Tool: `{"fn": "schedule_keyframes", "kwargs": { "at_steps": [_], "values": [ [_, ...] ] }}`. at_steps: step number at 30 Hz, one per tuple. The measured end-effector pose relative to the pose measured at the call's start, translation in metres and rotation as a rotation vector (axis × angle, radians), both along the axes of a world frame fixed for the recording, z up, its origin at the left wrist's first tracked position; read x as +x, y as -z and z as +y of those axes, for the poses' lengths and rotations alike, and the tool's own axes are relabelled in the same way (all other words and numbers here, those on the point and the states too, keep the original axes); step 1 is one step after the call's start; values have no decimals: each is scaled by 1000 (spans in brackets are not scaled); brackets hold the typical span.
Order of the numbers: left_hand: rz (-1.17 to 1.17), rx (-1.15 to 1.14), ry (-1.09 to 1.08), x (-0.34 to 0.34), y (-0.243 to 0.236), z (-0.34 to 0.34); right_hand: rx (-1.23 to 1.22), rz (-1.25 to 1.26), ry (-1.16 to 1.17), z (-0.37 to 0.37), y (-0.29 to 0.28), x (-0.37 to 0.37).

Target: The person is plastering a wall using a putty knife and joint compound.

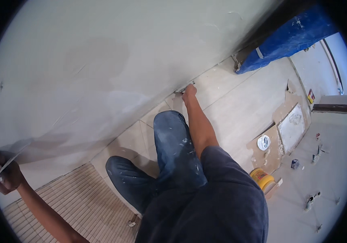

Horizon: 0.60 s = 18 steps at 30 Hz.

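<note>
Left hand (5,173) curled round thin pale tool (12,161), at left beside wall (100,65). Tool likely light, stiff, slightly springy; best held at near end. Right hand (189,92) by wall foot, farther right; grip unclear.

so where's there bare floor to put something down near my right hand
Biggest bare patch: the tiled floor between your right forearm, the blue covering and the brown cardboard. A smaller one lies along the wall, between your right hand and the covering. Crowded: the cardboard, bearing a round white item and pale board, with a yellow tub alongside.
</note>
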<state>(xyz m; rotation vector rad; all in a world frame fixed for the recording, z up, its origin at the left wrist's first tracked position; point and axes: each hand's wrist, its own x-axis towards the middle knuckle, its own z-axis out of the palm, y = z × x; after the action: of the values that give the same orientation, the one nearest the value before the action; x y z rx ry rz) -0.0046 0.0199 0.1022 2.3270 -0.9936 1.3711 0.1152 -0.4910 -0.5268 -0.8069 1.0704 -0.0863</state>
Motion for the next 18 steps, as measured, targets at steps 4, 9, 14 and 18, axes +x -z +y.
{"fn": "schedule_keyframes", "kwargs": {
  "at_steps": [4, 9, 14, 18],
  "values": [
    [-543, 372, -292, 7, 2, -27, -5, -95, 109, 14, -40, 1],
    [-373, 225, -96, 5, -1, -53, -702, -23, 3, 93, -167, -32],
    [-177, 71, -101, 6, 1, -57, -878, -415, -126, 199, -288, -100],
    [-37, 142, -199, 1, -1, -38, -599, -506, -413, 156, -272, -145]
  ]
}}
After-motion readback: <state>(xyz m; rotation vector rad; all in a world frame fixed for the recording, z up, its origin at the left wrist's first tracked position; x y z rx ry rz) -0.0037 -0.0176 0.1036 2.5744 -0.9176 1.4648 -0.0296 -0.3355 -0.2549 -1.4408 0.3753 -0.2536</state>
